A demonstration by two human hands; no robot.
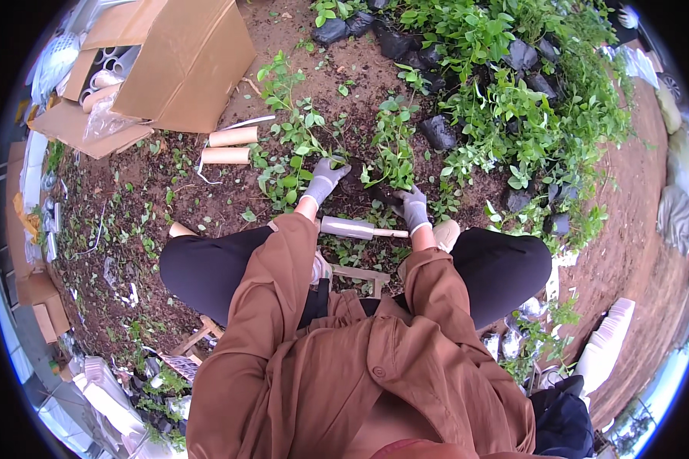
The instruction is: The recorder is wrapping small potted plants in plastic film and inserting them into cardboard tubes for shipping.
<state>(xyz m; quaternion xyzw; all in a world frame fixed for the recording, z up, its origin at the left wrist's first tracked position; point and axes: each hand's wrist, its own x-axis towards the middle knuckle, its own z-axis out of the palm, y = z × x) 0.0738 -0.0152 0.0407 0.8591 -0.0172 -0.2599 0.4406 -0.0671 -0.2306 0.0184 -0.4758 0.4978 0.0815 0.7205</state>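
Note:
My left hand [327,180], in a grey glove, is closed at the lower stem of a leafy green seedling [302,130] on the soil. My right hand [413,208], gloved the same way, closes on the dark root bag [380,193] of a second seedling [394,141]. This one leans away from me, its leaves partly covering the bag. Between my forearms lies a roll of grey film [347,228] on a pale core, close to my shins. The fingertips of both hands are partly hidden by leaves and dark soil.
An open cardboard box [184,69] with rolls inside stands far left. Two tan cardboard tubes [233,137] lie beside it. Several bagged seedlings [505,99] crowd the far right. Fallen leaves litter the soil at left [115,222]. A wooden frame [360,274] sits between my legs.

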